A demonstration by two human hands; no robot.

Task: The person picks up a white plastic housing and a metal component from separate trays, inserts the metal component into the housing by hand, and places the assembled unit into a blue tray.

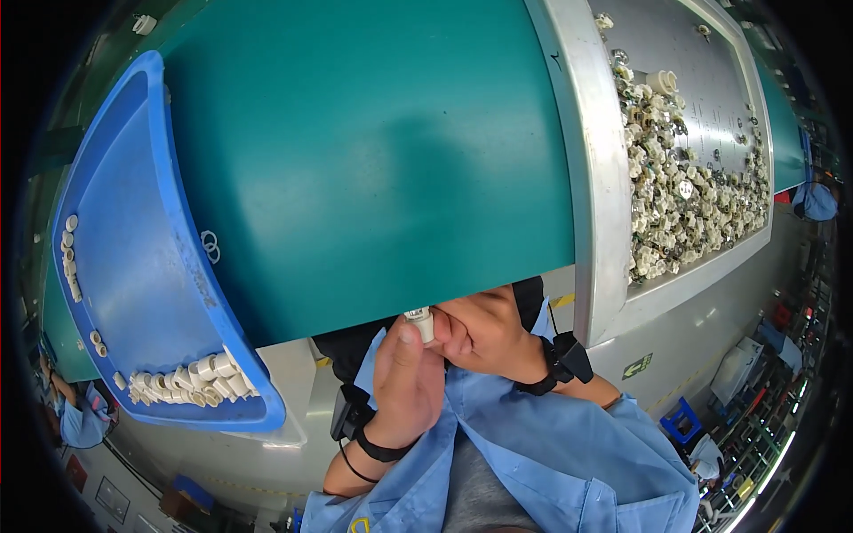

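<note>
A small white cylindrical plastic part [425,330] with dark print on it is held at the near edge of the green table. My left hand [407,380] pinches it from the left, with the thumb against its side. My right hand [484,333] closes on it from the right, fingers curled. Whether the right fingers hold a second small piece, I cannot tell. White cylindrical parts [194,380] of a similar look lie in several rows inside the blue tray [147,204] on the left.
To the right, a metal tray [604,213] carries a heap of small white-and-metal pieces [680,209]. Two thin white rings [210,247] lie on the green table [373,160] beside the blue tray. Other people [82,417] sit at the far left and right.
</note>
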